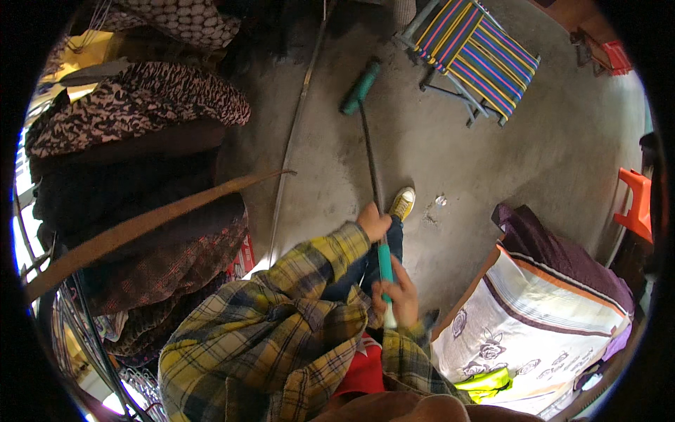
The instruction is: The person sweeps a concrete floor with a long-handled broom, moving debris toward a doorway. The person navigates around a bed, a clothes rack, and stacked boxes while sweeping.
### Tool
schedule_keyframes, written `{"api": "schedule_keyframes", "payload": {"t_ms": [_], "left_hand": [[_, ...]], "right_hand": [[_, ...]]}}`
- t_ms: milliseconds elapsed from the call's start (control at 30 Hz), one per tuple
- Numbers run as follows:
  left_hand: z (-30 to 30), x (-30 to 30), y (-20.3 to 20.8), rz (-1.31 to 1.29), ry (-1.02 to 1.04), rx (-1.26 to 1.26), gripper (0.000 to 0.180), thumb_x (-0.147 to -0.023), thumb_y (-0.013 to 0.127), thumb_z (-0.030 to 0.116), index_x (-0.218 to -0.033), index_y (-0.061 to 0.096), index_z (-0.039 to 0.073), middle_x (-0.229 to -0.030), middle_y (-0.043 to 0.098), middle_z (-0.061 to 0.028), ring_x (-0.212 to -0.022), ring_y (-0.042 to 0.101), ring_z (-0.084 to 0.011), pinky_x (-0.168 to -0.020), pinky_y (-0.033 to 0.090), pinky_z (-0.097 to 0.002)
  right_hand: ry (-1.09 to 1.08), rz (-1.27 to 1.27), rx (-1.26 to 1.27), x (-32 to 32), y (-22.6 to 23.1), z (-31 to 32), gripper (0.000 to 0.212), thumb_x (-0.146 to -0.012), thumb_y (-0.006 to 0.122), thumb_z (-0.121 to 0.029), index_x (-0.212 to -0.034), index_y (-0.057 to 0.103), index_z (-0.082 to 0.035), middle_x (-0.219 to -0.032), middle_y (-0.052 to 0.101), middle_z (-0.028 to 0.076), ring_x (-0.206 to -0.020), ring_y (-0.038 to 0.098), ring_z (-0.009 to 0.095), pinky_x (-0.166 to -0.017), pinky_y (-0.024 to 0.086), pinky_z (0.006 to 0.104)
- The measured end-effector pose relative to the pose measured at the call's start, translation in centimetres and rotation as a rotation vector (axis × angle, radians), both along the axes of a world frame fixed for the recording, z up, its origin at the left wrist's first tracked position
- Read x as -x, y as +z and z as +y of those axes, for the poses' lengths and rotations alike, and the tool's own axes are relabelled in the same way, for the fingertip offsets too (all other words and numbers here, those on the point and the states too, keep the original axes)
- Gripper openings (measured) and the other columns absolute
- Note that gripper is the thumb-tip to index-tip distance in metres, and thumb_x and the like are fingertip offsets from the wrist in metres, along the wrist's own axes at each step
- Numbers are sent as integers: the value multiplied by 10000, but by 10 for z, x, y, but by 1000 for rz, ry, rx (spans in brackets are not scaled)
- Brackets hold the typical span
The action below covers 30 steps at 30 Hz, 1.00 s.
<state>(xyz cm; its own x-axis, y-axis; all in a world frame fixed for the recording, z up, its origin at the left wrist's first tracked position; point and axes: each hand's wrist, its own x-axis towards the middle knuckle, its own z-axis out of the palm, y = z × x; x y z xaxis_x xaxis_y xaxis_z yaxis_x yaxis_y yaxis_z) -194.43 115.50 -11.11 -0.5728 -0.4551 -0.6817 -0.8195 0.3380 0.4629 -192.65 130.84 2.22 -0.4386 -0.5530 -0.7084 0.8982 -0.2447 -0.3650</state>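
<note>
Far left: stack of folded patterned garments (133,105) on a rack, leopard and dotted prints on top, darker cloth below, a tan strap (155,214) slanting across them. Thin metal rod (295,130) lies on the concrete floor (562,141) just beside the stack. Left hand (373,221) closed around the dark shaft of the push broom (373,162), the lower grip; plaid flannel sleeve (309,264) runs back to the body. Broom head (361,86), teal, rests on the floor well ahead, angled, near the legs of the striped folding chair (478,53). Right hand (401,295) clasped on the teal upper end of the handle, close to the chest, fingers wrapped, thumb up along the grip. Yellow sneaker (403,204) planted just right of the shaft; small pale scrap of litter (439,201) near it on the floor. Judgement: sweeping stroke in hand; done well, the head stays flat to the concrete, the left hand steers and pulls, the right acts as pivot, short overlapping strokes drawn toward the foot so the grit by the scrap gathers, not scatters. Watch the chair legs and rod for snags. Right: large printed fabric bag (534,323) with purple cloth on top; orange plastic stool (636,204) at the rim.
</note>
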Motion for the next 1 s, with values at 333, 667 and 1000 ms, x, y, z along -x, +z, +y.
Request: {"api": "schedule_keyframes", "payload": {"t_ms": [333, 667, 1000], "left_hand": [[-93, 138, -132, -110, -509, 106, 254, -719, 552, 193, -685, 608, -52, -729, 601, -241, -676, 597, -368, -625, 475, -446], [128, -10, -29, -266, -283, -193, 452, -691, 591, 224, -968, 487, -117, -740, 579, -250, -741, 592, -373, -619, 447, -510], [45, -14, 16, -147, 50, -94, 487, -749, 558, 264, -991, 362, -111, -694, 552, -271, -635, 573, -410, -542, 458, -472]], "right_hand": [[-174, -211, 194, 95, -183, -72, 335, -861, 475, -80, -1191, 421, -70, -723, 496, 83, -534, 467, 186, -457, 409, 300], [212, -388, -358, -50, -64, 132, 681, -857, 559, -184, -1411, 163, -160, -828, 540, 88, -623, 512, 151, -509, 429, 263], [557, 150, 38, -12, -76, 109, 593, -886, 499, -51, -1403, 211, -80, -926, 578, 70, -746, 556, 126, -618, 443, 264]]}}
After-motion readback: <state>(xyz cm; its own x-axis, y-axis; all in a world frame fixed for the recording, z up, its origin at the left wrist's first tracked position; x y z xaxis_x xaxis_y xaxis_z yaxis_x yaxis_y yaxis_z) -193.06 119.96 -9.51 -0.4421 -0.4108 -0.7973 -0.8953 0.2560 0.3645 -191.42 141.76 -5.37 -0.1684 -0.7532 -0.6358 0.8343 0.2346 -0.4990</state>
